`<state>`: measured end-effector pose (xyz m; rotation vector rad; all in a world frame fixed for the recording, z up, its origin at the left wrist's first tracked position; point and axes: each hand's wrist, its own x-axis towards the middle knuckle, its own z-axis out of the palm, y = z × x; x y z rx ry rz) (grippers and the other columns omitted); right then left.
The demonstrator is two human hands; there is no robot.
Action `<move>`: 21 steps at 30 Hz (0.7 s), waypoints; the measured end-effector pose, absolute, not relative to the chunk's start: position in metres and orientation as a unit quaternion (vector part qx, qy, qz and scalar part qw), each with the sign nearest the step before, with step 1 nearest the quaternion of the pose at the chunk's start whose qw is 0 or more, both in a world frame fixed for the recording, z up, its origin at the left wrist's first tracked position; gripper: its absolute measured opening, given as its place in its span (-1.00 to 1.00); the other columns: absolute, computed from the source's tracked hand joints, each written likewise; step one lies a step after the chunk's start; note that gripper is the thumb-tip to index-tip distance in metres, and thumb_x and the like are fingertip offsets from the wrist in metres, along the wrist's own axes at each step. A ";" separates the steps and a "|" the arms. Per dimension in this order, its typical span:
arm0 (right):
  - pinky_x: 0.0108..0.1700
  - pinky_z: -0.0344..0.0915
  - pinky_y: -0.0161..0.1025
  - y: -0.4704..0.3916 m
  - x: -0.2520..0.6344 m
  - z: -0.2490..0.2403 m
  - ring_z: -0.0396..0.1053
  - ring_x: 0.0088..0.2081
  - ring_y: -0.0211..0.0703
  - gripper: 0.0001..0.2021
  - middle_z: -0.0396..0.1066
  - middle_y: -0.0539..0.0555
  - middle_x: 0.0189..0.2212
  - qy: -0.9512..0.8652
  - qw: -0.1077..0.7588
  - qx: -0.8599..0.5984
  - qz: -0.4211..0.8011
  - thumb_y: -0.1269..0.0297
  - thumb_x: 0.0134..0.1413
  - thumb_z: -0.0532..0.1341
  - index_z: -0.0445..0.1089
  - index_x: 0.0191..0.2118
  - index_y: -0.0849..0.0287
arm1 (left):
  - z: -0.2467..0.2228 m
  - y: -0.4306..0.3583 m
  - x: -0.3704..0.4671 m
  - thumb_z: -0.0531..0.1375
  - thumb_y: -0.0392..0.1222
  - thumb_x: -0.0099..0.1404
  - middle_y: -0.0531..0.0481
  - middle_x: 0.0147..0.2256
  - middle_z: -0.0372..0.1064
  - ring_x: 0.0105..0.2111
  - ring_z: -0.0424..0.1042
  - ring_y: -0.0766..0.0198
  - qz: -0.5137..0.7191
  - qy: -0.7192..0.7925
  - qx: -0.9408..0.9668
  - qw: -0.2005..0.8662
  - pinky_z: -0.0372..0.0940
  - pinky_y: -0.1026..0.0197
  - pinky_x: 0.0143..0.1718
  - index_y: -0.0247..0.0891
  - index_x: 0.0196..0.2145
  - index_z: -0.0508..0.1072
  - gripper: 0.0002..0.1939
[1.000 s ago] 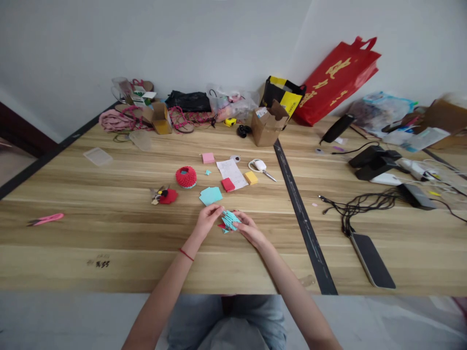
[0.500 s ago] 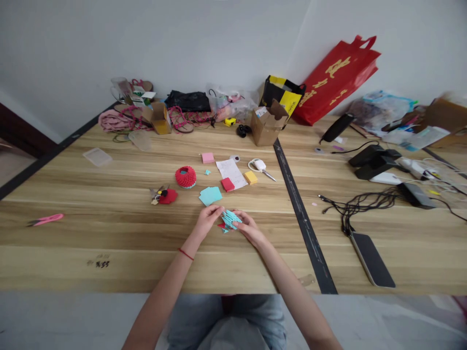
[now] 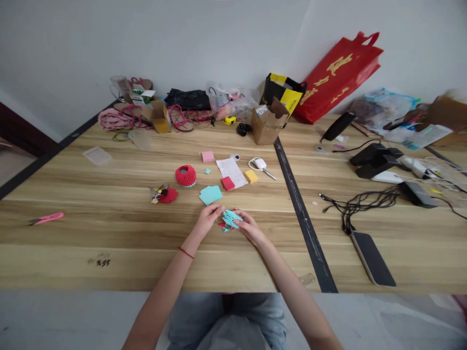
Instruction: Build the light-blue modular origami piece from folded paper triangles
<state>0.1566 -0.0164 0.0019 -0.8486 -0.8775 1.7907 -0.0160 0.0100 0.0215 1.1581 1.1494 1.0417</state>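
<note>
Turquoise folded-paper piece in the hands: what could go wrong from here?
1. The turquoise folded-paper piece has many thin folded points, and the left hand and right hand both have fingers on it; too firm a grip could crease them or push them apart.
2. Small red and turquoise bits show right under it, so a loose one might drop or get pressed flat.
3. The turquoise sheets lie just beyond the left hand; a forearm or finger could nudge them.

Forearms reach inward; left hand [image 3: 209,217] pinches (red band at that wrist); right hand [image 3: 248,224] curls.
</note>
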 end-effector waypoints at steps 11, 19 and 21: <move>-0.36 0.35 -0.30 -0.017 0.156 0.002 0.33 -0.37 -0.23 -0.66 0.39 0.05 -0.20 -0.375 0.470 -0.353 0.717 0.13 -0.24 0.41 0.43 -0.28 0.11 | 0.026 0.009 -0.016 0.23 0.10 0.08 -0.01 -0.47 0.42 -0.40 0.35 0.25 0.450 0.494 0.535 0.517 0.26 0.24 -0.28 -0.31 -0.47 0.47 -0.64; -0.18 0.34 -0.20 -0.017 0.156 0.002 0.37 -0.26 -0.13 -0.64 0.43 0.04 -0.26 -0.433 0.488 -0.408 0.638 0.14 -0.22 0.40 0.40 -0.23 0.10 | 0.024 0.007 -0.016 0.22 0.01 0.13 0.03 -0.52 0.38 -0.46 0.32 0.31 0.449 0.482 0.569 0.492 0.24 0.28 -0.36 -0.31 -0.52 0.43 -0.70; -0.13 0.33 -0.18 -0.017 0.155 0.003 0.37 -0.23 -0.12 -0.64 0.44 0.05 -0.26 -0.449 0.494 -0.410 0.622 0.15 -0.22 0.40 0.40 -0.23 0.11 | 0.024 0.007 -0.016 0.23 0.01 0.12 0.02 -0.50 0.39 -0.45 0.33 0.30 0.442 0.477 0.572 0.500 0.24 0.28 -0.37 -0.32 -0.50 0.44 -0.70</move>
